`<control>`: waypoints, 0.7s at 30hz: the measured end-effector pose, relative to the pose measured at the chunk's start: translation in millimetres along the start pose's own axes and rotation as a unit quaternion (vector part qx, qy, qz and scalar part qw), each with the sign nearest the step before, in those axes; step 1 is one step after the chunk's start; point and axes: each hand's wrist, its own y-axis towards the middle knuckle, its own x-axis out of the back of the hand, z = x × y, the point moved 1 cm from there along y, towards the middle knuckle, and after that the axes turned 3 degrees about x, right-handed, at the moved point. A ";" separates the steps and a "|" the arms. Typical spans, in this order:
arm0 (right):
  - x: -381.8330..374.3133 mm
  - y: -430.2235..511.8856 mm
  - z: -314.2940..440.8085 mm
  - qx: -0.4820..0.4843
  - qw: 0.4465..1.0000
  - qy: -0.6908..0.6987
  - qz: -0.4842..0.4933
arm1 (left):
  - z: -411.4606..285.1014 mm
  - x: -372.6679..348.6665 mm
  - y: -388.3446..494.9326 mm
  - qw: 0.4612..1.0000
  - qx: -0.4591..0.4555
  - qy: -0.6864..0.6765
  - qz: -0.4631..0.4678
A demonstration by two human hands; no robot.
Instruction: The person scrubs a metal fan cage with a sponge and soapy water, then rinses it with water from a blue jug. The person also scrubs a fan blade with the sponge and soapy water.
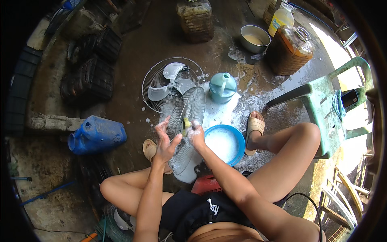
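Observation:
Upright and tilted between my hands stands a wire fan guard. My left hand rests at its left side with fingers spread. Suds cover my right hand, which is closed on a yellow-green sponge against the guard. Behind it, a second fan guard lies on the wet floor with a fan blade unit in it. A blue basin of foamy water sits right of my right hand. Beyond the basin is a teal plastic jug in spilled suds.
On the left lies a blue jerrycan near dark crates. A green plastic chair stands at the right. Farther back are a metal pot, a yellow-labelled bottle and brown containers. Another fan is at lower left.

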 end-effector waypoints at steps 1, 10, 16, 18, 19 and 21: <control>-3.5 -6.4 -6.3 0.009 1.000 0.007 -0.008 | -10.6 -13.0 1.9 1.000 0.006 0.025 -0.008; -40.6 -42.9 15.6 -0.131 0.893 0.378 0.207 | -14.4 12.4 -11.4 0.997 0.010 0.066 -0.036; -48.2 -46.1 26.8 0.080 0.970 0.068 0.217 | -3.0 13.7 -21.3 0.997 0.011 0.049 -0.053; -48.0 -41.5 20.9 0.232 0.955 -0.111 0.148 | -2.4 14.6 -22.3 0.997 -0.003 0.061 -0.050; -48.9 -39.6 18.8 0.305 0.925 -0.197 0.109 | -5.7 9.8 -22.8 0.996 -0.001 0.067 -0.052; -38.7 -29.5 0.0 0.361 0.900 -0.232 0.074 | -11.3 -0.3 -22.5 0.995 0.001 0.077 -0.055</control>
